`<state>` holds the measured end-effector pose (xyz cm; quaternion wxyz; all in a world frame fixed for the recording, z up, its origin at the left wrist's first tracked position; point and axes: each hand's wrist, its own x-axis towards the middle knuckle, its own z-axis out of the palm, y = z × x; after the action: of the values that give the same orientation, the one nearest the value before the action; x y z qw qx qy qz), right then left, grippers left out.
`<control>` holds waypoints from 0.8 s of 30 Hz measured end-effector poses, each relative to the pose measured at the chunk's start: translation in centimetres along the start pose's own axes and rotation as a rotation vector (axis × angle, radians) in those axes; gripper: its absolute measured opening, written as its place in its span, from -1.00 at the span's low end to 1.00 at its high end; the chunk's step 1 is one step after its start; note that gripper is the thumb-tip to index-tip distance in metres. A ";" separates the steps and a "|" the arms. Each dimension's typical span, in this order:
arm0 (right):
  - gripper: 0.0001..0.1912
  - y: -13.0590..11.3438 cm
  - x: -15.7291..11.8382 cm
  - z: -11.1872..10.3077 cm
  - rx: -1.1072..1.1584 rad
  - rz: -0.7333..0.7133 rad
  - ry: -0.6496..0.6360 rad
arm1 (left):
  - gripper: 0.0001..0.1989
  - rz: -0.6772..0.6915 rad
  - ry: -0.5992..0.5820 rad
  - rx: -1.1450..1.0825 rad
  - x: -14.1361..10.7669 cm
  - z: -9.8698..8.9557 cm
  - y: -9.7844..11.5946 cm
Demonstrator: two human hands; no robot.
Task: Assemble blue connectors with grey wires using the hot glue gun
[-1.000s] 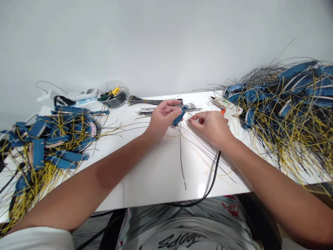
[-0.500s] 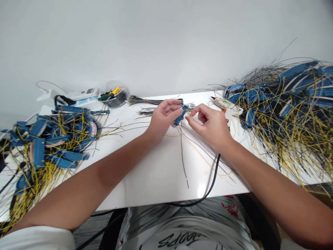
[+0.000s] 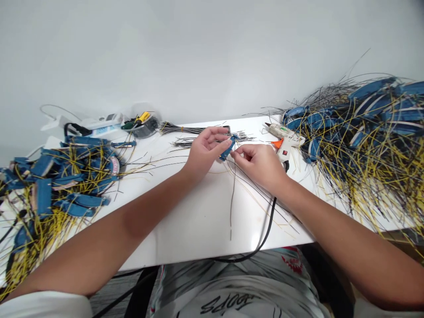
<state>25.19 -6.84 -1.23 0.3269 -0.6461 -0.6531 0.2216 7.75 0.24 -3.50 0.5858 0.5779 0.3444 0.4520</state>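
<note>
My left hand [image 3: 206,149] holds a small blue multi-pin connector [image 3: 228,148] between thumb and fingertips, above the white table [image 3: 195,225]. Thin black and yellow wires [image 3: 243,183] hang from the connector and fan out across the tabletop toward me. My right hand [image 3: 257,164] is pinched at the connector's edge, its fingertips closed on what looks like a thin wire. That hand hides part of the wires, and the exact wire is too small to make out.
A hot glue gun [image 3: 283,139] with an orange tip lies just beyond my right hand, and a black cable [image 3: 266,232] runs off the table's front edge. Large heaps of blue connectors with wires [image 3: 371,128] sit at both table ends. A black wire bundle [image 3: 183,130], a power strip [image 3: 102,124] and a tool container [image 3: 144,126] stand behind.
My right hand has moved left and closed in against the connector, uncovering more of the glue gun. The view has shifted slightly, and my left hand still holds the connector.
</note>
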 end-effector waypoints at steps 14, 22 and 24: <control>-0.90 1.8 1.5 -2.7 -0.084 -0.073 0.449 | -0.58 -0.035 0.074 -0.077 0.8 -0.6 -0.5; -0.75 0.0 -0.1 -1.1 0.005 -0.177 0.038 | -0.61 0.052 0.058 -0.066 0.5 -0.4 -0.9; -0.70 0.0 -0.3 -0.6 -0.039 -0.160 -0.075 | -0.62 0.071 0.053 -0.064 0.6 -0.4 -1.1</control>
<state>25.60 -7.20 -0.86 0.3062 -0.5893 -0.7187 0.2062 7.71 1.01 -4.52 0.5783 0.5586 0.3244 0.4983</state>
